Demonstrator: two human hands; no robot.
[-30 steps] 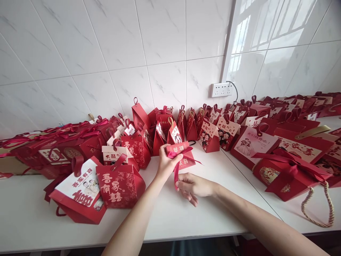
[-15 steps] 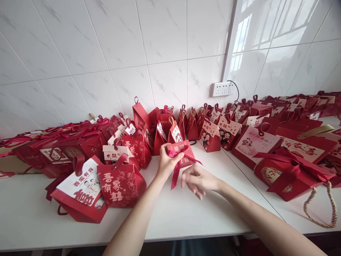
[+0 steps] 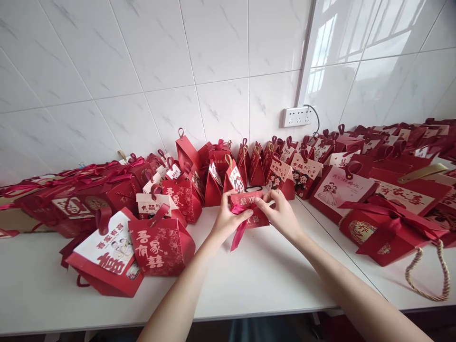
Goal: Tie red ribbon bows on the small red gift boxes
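A small red gift box [image 3: 259,220] with gold lettering is held above the table between my two hands. My left hand [image 3: 230,219] grips its left side, thumb on the front over a dark red ribbon [image 3: 239,235] whose loose end hangs down. My right hand [image 3: 283,216] is closed at the box's upper right edge, thumb and fingers pinching there. Whether the ribbon's other end is also in that pinch is hidden. A black loop [image 3: 254,189] shows just behind the box's top edge.
Red gift boxes [image 3: 162,247] crowd the left of the white table [image 3: 245,285]. A row of small triangular boxes [image 3: 281,173] stands behind my hands. At right lie more boxes [image 3: 392,232], one with a twisted rope handle [image 3: 443,270]. A power strip [image 3: 298,117] hangs on the tiled wall.
My right hand has moved up from below the box to its right edge and closed there. The box has shifted slightly right, still in my left hand.
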